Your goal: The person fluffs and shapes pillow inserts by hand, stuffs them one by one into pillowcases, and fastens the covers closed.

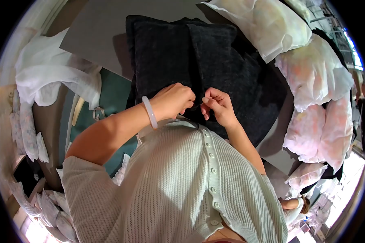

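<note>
In front of my body lies a black velvety cushion cover, with more folded black fabric over its right side. My left hand, wearing a pale bangle at the wrist, is closed with curled fingers on the cover's near edge. Its fingertips are mostly hidden beneath the hand. Just to the right, my right hand is closed in a pinch, thumb against forefinger, over the black fabric. Whatever small thing it pinches, if any, cannot be made out. The two hands are close together but apart.
A grey board lies beneath the black fabric. White translucent bags of soft filling and pinkish stuffed bags are piled along the right. White cloth hangs at left. Another person's arm shows at lower right.
</note>
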A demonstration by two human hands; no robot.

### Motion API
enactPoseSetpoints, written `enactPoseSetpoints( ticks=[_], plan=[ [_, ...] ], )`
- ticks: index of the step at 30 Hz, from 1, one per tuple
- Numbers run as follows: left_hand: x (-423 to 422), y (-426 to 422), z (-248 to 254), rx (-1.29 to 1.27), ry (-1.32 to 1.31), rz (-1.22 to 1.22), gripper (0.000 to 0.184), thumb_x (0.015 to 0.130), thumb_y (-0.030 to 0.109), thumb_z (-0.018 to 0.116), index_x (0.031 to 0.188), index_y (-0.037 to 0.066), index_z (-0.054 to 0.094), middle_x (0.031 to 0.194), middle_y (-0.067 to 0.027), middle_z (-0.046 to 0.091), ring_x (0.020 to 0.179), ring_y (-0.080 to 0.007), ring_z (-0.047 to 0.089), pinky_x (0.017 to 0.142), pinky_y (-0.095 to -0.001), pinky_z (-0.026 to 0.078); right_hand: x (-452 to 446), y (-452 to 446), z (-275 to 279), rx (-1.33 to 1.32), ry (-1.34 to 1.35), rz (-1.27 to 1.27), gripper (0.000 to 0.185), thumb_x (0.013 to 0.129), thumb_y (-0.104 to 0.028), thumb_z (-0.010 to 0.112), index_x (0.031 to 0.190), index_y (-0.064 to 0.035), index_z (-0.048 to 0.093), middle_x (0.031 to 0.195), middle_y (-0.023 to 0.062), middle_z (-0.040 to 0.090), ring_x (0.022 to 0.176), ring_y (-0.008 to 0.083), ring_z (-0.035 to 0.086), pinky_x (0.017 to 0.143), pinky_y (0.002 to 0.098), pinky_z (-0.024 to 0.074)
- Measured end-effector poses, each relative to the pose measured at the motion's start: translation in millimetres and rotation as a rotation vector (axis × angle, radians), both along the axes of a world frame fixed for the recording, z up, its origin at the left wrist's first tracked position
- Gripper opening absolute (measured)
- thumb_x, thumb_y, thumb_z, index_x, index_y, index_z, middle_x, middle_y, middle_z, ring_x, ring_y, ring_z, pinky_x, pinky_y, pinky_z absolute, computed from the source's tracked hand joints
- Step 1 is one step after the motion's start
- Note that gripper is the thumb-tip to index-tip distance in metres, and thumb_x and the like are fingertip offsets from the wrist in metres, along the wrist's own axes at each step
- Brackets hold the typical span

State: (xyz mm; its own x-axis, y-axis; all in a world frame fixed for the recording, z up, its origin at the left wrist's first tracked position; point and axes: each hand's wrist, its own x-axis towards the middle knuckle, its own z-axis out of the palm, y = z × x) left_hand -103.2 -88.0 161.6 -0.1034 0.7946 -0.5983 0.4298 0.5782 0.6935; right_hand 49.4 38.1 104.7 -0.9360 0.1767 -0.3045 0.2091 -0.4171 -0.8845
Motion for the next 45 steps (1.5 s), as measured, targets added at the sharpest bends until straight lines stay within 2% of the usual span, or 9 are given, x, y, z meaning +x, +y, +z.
enactPoseSetpoints(
  ticks=[3, 9, 15, 25, 32, 35, 37, 40, 45],
  plan=[
    [10.0, -6.9, -23.9, 0.396, 0.406, -0.118, 0.012, 0.076, 0.007, 0.06, 0.068, -0.001, 0.062, 0.069, -0.0167, 0.064, 0.065, -0.0269, 0.066, 0.056, -0.0366, 0.051, 0.3, -0.7, 1.7, 0.025, -0.031, -0.037, 0.017, 0.094, -0.011, 0.053, 0.077, -0.0061, 0.05, 0.063, 0.0029, 0.057, 0.048, 0.008, 0.051, 0.046, 0.0208, 0.0406],
    [24.5, -11.0, -30.5, 0.514, 0.794, -0.184, 0.007, 0.071, 0.008, 0.065, 0.068, 0.003, 0.063, 0.069, -0.0122, 0.063, 0.064, -0.029, 0.065, 0.061, -0.0374, 0.053, -5.2, -4.7, 12.3, 0.151, -0.021, -0.025, 0.02, 0.094, -0.012, 0.052, 0.076, -0.0066, 0.05, 0.062, 0.0014, 0.056, 0.051, 0.0062, 0.051, 0.046, 0.0199, 0.0405],
    [15.5, -18.8, -19.4, 0.479, 0.585, -0.022, 0.007, 0.072, 0.008, 0.065, 0.068, 0.004, 0.06, 0.069, -0.0122, 0.06, 0.065, -0.0288, 0.063, 0.058, -0.0366, 0.051, -10.4, -9.1, 15.2, 0.129, -0.008, -0.064, 0.02, 0.095, -0.013, 0.053, 0.076, -0.0065, 0.05, 0.062, 0.0009, 0.056, 0.05, 0.0058, 0.05, 0.046, 0.0197, 0.0405],
    [29.4, -11.8, -29.0, 0.703, 0.759, 0.137, 0.023, 0.069, -0.003, 0.063, 0.089, 0.007, 0.055, 0.081, -0.0069, 0.054, 0.067, -0.0246, 0.065, 0.054, -0.0362, 0.052, -11.6, -7.1, 9.9, 0.092, -0.017, -0.103, 0.019, 0.094, -0.013, 0.052, 0.077, -0.006, 0.051, 0.061, 0.0013, 0.055, 0.049, 0.0071, 0.051, 0.045, 0.0199, 0.04],
    [33.6, -32.0, -39.5, 0.739, 0.526, 0.233, 0.013, 0.074, -0.003, 0.06, 0.085, 0.001, 0.065, 0.094, -0.008, 0.057, 0.074, -0.0265, 0.063, 0.064, -0.0371, 0.052, -19.4, -2.7, 30.4, 0.218, -0.161, 0.025, 0.016, 0.091, -0.011, 0.054, 0.076, -0.0046, 0.053, 0.059, 0.0024, 0.057, 0.047, 0.0077, 0.05, 0.043, 0.0214, 0.039],
    [33.7, -39.8, -38.3, 0.711, 0.561, 0.133, 0.01, 0.074, -0.001, 0.062, 0.083, 0.0, 0.065, 0.098, -0.01, 0.058, 0.081, -0.0282, 0.061, 0.069, -0.0368, 0.052, -32.6, -2.6, 41.2, 0.6, -0.21, 0.124, 0.018, 0.086, -0.013, 0.057, 0.072, -0.0015, 0.057, 0.057, 0.0064, 0.059, 0.047, 0.0146, 0.055, 0.045, 0.0269, 0.0417],
    [36.4, -43.0, -35.9, 0.726, 0.574, 0.091, 0.01, 0.075, 0.002, 0.064, 0.084, -0.001, 0.065, 0.098, -0.0109, 0.058, 0.086, -0.0284, 0.06, 0.072, -0.0373, 0.051, -45.2, -4.0, 46.8, 1.157, -0.254, 0.203, 0.02, 0.077, -0.017, 0.06, 0.069, 0.0013, 0.063, 0.064, 0.0179, 0.063, 0.062, 0.0322, 0.064, 0.061, 0.0384, 0.0515],
    [36.8, -45.5, -28.6, 0.633, 0.518, 0.11, 0.016, 0.073, 0.008, 0.07, 0.083, -0.002, 0.063, 0.098, -0.012, 0.057, 0.091, -0.0288, 0.057, 0.076, -0.0376, 0.05, -58.8, -6.1, 27.8, 1.375, -0.174, 0.167, 0.023, 0.077, -0.02, 0.063, 0.067, 0.0013, 0.064, 0.067, 0.0205, 0.063, 0.067, 0.0378, 0.064, 0.062, 0.0415, 0.0518],
    [34.1, -45.3, -38.1, 0.619, 0.561, 0.133, 0.026, 0.069, 0.014, 0.076, 0.084, -0.001, 0.062, 0.095, -0.0112, 0.056, 0.088, -0.0278, 0.056, 0.075, -0.0367, 0.048, -66.7, -6.0, 23.8, 1.062, -0.043, -0.075, 0.025, 0.083, -0.016, 0.059, 0.067, 0.0024, 0.057, 0.06, 0.02, 0.058, 0.06, 0.0391, 0.059, 0.057, 0.044, 0.0467]
  ],
)
